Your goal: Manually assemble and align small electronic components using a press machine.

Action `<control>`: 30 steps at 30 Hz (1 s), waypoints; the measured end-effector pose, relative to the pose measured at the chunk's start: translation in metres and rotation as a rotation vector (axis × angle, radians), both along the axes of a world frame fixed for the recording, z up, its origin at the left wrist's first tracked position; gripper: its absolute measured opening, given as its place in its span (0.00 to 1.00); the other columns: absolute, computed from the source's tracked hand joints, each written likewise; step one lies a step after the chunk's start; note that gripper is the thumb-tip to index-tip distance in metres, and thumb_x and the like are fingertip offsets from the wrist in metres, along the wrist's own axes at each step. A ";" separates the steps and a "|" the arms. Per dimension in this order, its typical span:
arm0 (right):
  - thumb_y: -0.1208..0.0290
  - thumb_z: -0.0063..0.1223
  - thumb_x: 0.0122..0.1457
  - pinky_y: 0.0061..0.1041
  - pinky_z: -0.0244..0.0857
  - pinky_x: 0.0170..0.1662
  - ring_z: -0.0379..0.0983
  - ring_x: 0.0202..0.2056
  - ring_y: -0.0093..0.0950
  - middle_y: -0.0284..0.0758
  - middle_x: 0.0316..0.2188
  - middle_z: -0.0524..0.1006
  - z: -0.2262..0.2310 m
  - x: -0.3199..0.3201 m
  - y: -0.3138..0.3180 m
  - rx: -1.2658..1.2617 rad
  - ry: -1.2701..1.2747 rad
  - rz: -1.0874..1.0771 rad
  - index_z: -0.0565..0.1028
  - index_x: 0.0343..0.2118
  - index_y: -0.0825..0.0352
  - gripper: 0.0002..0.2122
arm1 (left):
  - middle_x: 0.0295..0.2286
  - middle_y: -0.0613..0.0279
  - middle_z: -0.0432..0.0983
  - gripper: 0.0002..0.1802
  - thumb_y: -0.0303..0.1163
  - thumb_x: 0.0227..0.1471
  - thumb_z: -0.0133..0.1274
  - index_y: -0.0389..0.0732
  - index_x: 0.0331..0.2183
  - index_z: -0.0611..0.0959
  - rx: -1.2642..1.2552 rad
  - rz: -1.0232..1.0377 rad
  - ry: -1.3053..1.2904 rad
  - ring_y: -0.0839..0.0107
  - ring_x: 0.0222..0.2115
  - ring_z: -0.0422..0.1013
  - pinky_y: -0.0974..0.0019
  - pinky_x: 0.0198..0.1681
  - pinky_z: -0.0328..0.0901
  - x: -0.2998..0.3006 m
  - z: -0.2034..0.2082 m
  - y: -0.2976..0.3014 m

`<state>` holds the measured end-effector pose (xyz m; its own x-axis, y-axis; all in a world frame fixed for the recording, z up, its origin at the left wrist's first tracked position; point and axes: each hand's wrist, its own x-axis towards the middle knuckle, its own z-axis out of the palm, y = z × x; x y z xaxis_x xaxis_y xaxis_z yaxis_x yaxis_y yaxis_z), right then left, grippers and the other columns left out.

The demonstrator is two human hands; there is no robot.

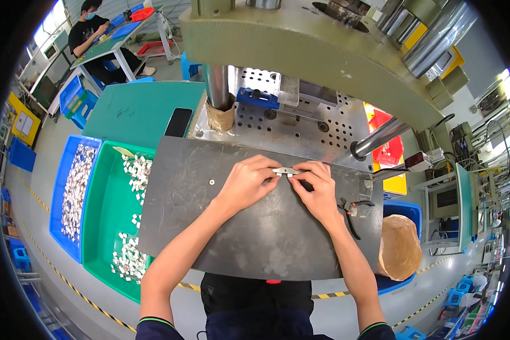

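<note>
Between my two hands is a small silvery metal part (286,170) with short pale tabs on its near side. My left hand (247,182) pinches its left end between thumb and fingers. At the other end, my right hand (316,189) closes on it in the same way. Both hands are just above the dark metal work plate (255,232), close to its far edge. The fingertips hide the ends of the part. Right of my right hand lies a pair of pliers (350,218) with dark handles. A small round pale piece (212,182) sits to the left.
A press with an olive frame (300,51) and perforated bed (249,127) stands beyond the plate. Blue (56,209) and green (99,226) bins of small metal parts are at left, near a phone (178,122). A paper-lined blue bin (399,205) stands right. Another person sits far left.
</note>
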<state>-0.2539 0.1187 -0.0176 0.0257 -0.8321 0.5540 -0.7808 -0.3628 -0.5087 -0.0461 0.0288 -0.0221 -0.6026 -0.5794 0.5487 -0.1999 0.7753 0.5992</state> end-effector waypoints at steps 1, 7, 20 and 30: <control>0.77 0.70 0.52 0.34 0.64 0.52 0.77 0.45 0.32 0.31 0.41 0.83 -0.002 -0.001 -0.001 -0.006 -0.015 0.000 0.82 0.32 0.66 0.06 | 0.38 0.63 0.85 0.05 0.23 0.47 0.66 0.35 0.31 0.89 0.006 0.001 0.003 0.62 0.40 0.79 0.59 0.39 0.76 -0.001 -0.001 0.001; 0.77 0.70 0.53 0.33 0.64 0.53 0.77 0.46 0.32 0.32 0.40 0.83 0.002 0.003 -0.002 0.070 -0.068 -0.039 0.79 0.41 0.64 0.13 | 0.39 0.60 0.86 0.06 0.24 0.47 0.68 0.35 0.30 0.88 -0.006 0.030 0.031 0.61 0.40 0.81 0.59 0.41 0.76 -0.003 -0.008 -0.002; 0.56 0.68 0.59 0.35 0.65 0.61 0.75 0.54 0.39 0.44 0.50 0.81 0.068 -0.083 -0.164 -0.103 0.190 -0.285 0.79 0.55 0.67 0.26 | 0.43 0.63 0.76 0.16 0.30 0.47 0.68 0.42 0.40 0.84 -0.019 0.047 0.058 0.58 0.44 0.73 0.57 0.49 0.69 0.000 0.006 0.004; 0.53 0.71 0.52 0.34 0.72 0.46 0.79 0.39 0.32 0.39 0.37 0.85 0.107 -0.083 -0.205 0.239 0.047 -0.088 0.83 0.47 0.67 0.25 | 0.42 0.58 0.76 0.15 0.25 0.48 0.67 0.39 0.41 0.84 -0.014 0.064 0.074 0.56 0.44 0.73 0.56 0.48 0.69 0.007 0.017 0.003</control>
